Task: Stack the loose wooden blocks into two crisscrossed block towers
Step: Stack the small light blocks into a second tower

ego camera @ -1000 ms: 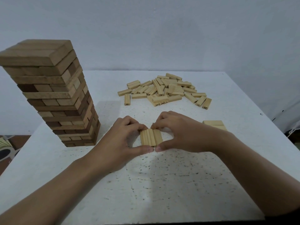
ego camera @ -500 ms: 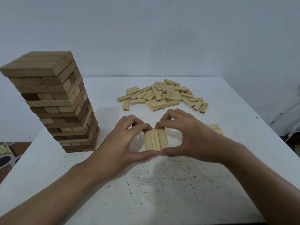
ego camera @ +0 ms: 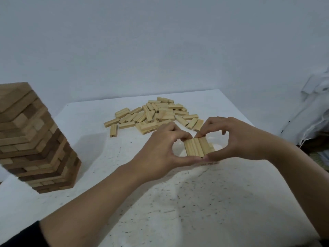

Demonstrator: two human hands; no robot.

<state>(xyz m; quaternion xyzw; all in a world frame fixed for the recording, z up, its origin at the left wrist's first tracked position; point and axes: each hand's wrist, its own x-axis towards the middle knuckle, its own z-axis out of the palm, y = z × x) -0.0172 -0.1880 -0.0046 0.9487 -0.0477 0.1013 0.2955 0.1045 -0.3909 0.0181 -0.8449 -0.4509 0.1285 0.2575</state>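
— What is the setting?

— A white speckled table [ego camera: 195, 211] against a plain pale wall [ego camera: 160, 50], with some white fabric [ego camera: 311, 113] hanging past the table's right edge.

— Where are the blocks?

— The tall tower [ego camera: 35, 139] of darker, mixed-tone blocks stands at your far left, well apart from both hands, its layers crisscrossed. The loose pile [ego camera: 154, 114] of pale blocks lies scattered toward the back of the table, just beyond your fingertips. One stray block [ego camera: 113, 130] sits at the pile's near left edge.

— And the hands?

— Your left hand [ego camera: 160, 150] and right hand [ego camera: 238, 139] meet in the middle and both grip one small row of blocks [ego camera: 195, 147], laid side by side with their long sides touching. The row sits between your hands, framed by them. Your thumbs press its near end, tip to tip, and your curled forefingers hold its far end. Neither hand is spread wide; both are curled round the row.

— Is the row resting on anything?

— A pale lower block [ego camera: 210, 163] shows just under your right thumb, running crosswise to the row. Whether the row touches it, you cannot tell from here; your hands hide the gap.
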